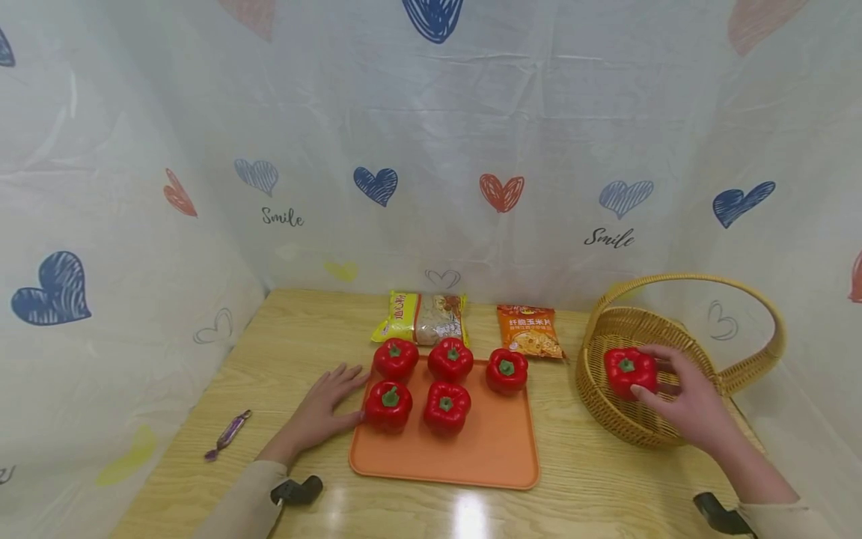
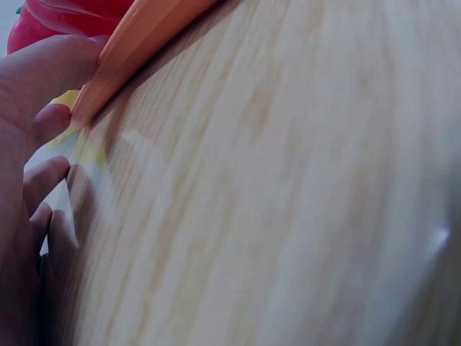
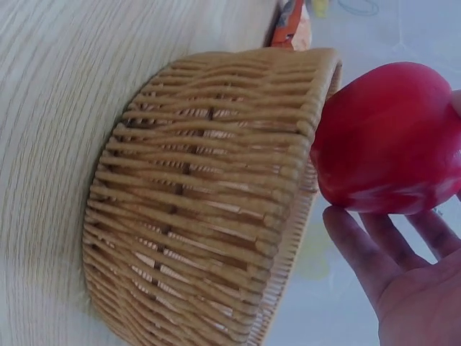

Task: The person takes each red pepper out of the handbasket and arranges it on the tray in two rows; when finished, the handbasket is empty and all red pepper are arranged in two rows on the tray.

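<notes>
My right hand [image 1: 692, 400] grips a red bell pepper [image 1: 630, 373] with a green stem between thumb and fingers. In the right wrist view this pepper [image 3: 392, 140] hangs at the rim of a wicker basket [image 3: 194, 194], with fingers beneath it. From the head view the pepper appears over the opening of the basket [image 1: 606, 419]. My left hand [image 1: 325, 408] rests beside an orange tray [image 1: 444, 460], its thumb at the left rim and its fingers relaxed on the table. Several more red peppers [image 1: 447, 408] sit on the tray.
Behind the tray lies a yellow snack bag [image 1: 424, 318], with an orange snack bag [image 1: 530, 332] to its right. A purple-wrapped candy [image 1: 229, 434] is on the wooden table at left. The basket's tall handle arches over its right side. A heart-printed curtain [image 1: 431, 135] hangs around the table.
</notes>
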Available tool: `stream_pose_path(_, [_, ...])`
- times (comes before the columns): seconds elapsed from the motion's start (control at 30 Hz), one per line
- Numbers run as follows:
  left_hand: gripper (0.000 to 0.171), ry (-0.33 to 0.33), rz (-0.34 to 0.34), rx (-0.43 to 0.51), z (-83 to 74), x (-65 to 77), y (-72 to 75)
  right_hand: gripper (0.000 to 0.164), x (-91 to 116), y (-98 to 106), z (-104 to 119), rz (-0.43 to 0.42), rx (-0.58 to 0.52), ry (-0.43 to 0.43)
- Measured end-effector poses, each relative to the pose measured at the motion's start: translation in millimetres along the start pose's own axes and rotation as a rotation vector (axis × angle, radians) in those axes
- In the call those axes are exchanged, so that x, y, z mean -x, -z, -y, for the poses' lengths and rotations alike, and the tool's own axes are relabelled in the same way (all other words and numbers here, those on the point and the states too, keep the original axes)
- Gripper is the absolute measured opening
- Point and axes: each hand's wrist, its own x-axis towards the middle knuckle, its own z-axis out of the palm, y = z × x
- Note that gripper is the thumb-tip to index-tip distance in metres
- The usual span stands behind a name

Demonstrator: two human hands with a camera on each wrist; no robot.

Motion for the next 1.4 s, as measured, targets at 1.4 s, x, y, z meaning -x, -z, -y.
stream_pose_path(1.4, [0.069, -0.009, -0.006, -0.010, 0.9, 0.4, -0.9, 0.063, 14, -45, 42, -0.028, -0.177, 0.147])
